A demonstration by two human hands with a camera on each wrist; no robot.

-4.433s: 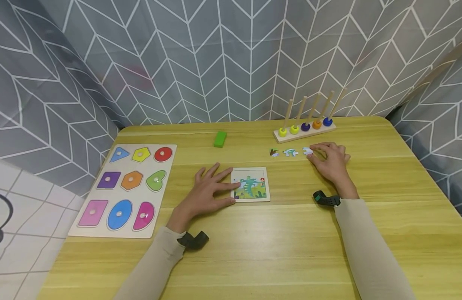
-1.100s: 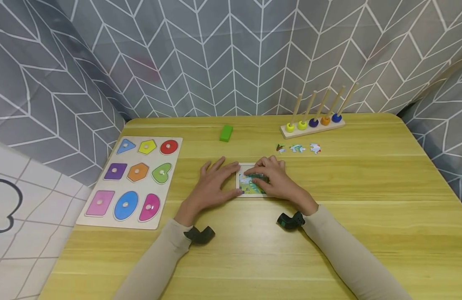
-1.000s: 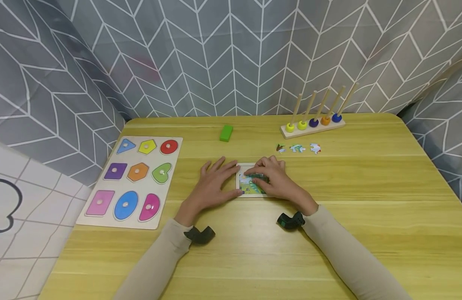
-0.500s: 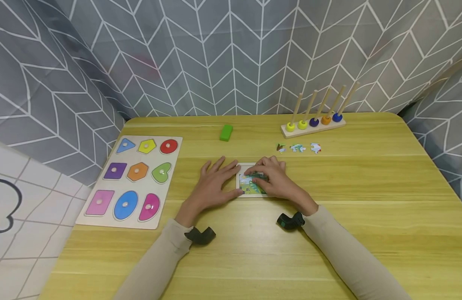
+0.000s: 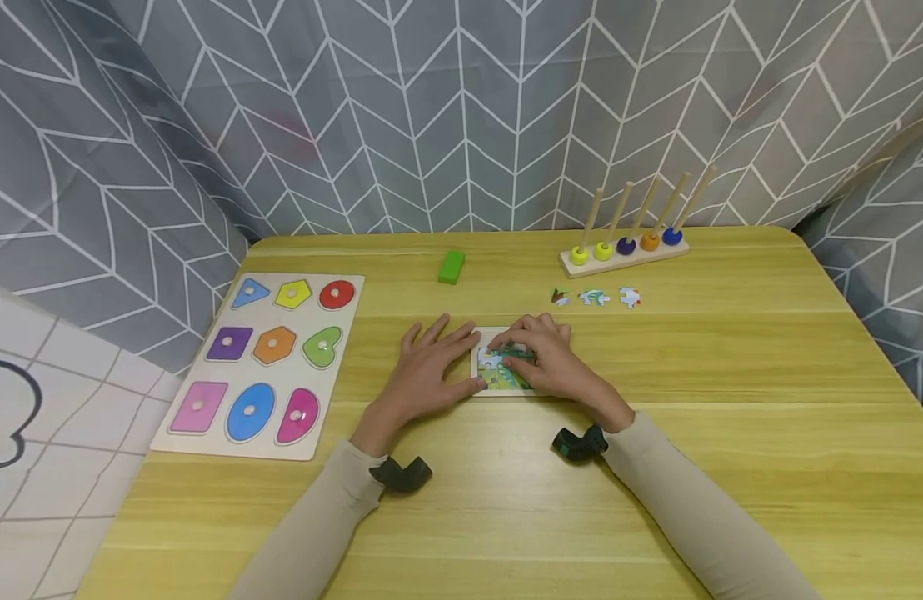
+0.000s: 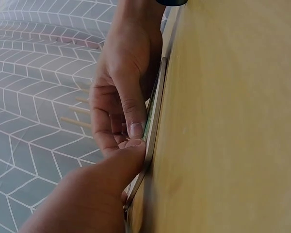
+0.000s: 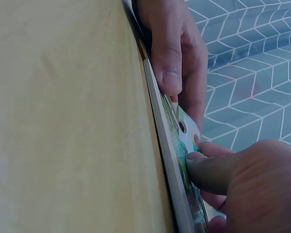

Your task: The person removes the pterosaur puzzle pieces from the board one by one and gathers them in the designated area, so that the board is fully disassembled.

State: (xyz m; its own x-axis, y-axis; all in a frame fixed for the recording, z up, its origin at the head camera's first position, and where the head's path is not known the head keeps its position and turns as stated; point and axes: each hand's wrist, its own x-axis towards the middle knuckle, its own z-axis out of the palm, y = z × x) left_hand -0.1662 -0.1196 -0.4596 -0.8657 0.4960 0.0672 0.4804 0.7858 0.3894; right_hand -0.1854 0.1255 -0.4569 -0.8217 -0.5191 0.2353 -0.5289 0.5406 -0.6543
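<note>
A small jigsaw board (image 5: 474,367) with a pale frame and a green picture lies flat in front of me. My left hand (image 5: 420,367) rests at its left side, fingers spread and fairly straight, with fingertip and thumb touching the frame. Over the board, my right hand (image 5: 547,354) pinches a pale blue jigsaw piece (image 7: 190,128) between thumb and fingers. That piece is tilted up from the board in the right wrist view. My right hand hides the board's right part. Beyond it three loose pieces lie in a row: brown (image 5: 560,297), green-white (image 5: 594,297) and white-red (image 5: 630,297).
On the left lies a shape puzzle board (image 5: 270,433) with several coloured knobbed shapes. A green block (image 5: 451,267) sits near the back edge. At back right stands a peg stand (image 5: 622,263) with coloured rings on upright pegs. A grey patterned curtain (image 5: 461,117) hangs behind the table.
My right hand has let go of the white-red piece in the row and moved left onto the jigsaw board. Over the last second both hands stay nearly still; the pale piece has lifted slightly.
</note>
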